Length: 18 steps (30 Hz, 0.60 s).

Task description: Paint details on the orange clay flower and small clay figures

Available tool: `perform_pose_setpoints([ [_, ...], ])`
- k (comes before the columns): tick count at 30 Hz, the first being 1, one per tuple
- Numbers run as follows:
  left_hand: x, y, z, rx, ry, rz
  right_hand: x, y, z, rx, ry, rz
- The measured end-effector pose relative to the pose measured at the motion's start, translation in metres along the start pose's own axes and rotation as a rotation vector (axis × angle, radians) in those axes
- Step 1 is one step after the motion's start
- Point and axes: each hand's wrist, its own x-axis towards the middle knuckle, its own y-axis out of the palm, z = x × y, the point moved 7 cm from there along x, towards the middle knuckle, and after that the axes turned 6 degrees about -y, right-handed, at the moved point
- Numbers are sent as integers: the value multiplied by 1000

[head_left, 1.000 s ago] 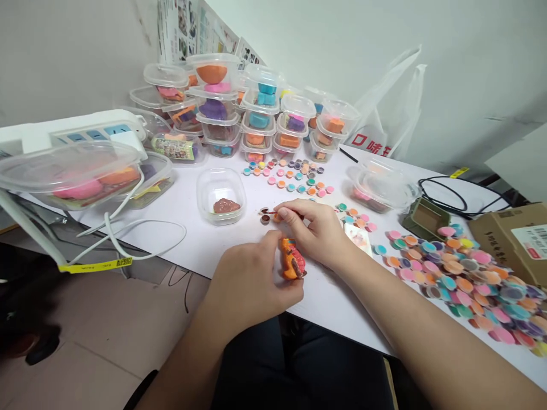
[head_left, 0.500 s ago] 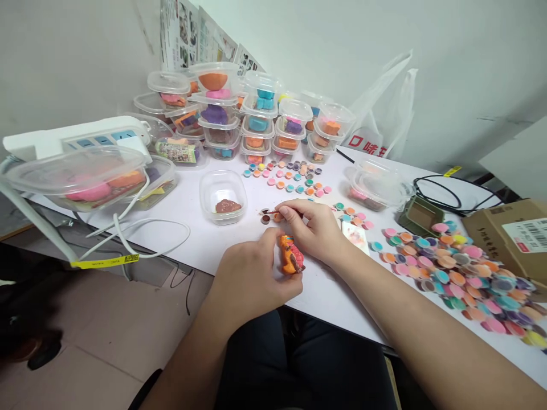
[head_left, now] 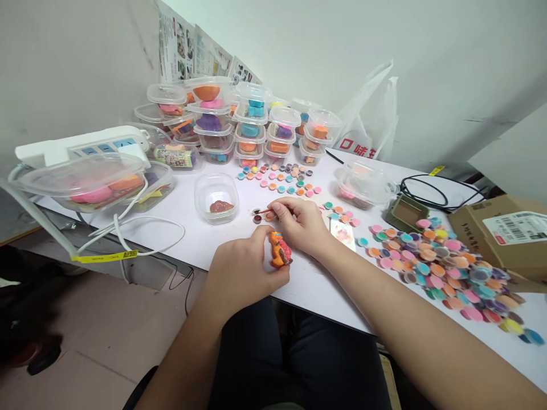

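My left hand [head_left: 241,267] is closed around a small orange figurine [head_left: 280,250] with pink-red and blue patches and a brown spot near its lower end. Between the thumb and fingers of my right hand [head_left: 301,222] is a thin paintbrush [head_left: 265,212], its tip pointing left over a small open paint pot [head_left: 257,218] of dark brown. A paint-stained white pad [head_left: 342,234] lies beside my right wrist. Left of the paint pot stands an open clear plastic tub [head_left: 216,185] with a brown lump [head_left: 221,207] inside.
Stacked lidded tubs [head_left: 250,130] line the back. Rows of paint pots [head_left: 290,185] lie before them, and a large heap of pots [head_left: 453,267] covers the right side near a cardboard box [head_left: 491,233]. A white power strip [head_left: 85,142] with cables [head_left: 162,221] occupies the left.
The camera view has shifted slightly, so most of the scene sits further left in the picture. Both hands keep their holds, with the brush tip still by the brown paint pot.
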Motion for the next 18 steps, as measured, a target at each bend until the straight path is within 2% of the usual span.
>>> perform_pose_setpoints([
  [4,2,0,3,18,-74,-25,-12,-14,0,100,47,-89],
  [11,3,0,3,20,-119,3,-37,-35,-18,349,280,-191],
  [18,2,2,2,46,-99,3,-37,-33,-25,513,370,-234],
])
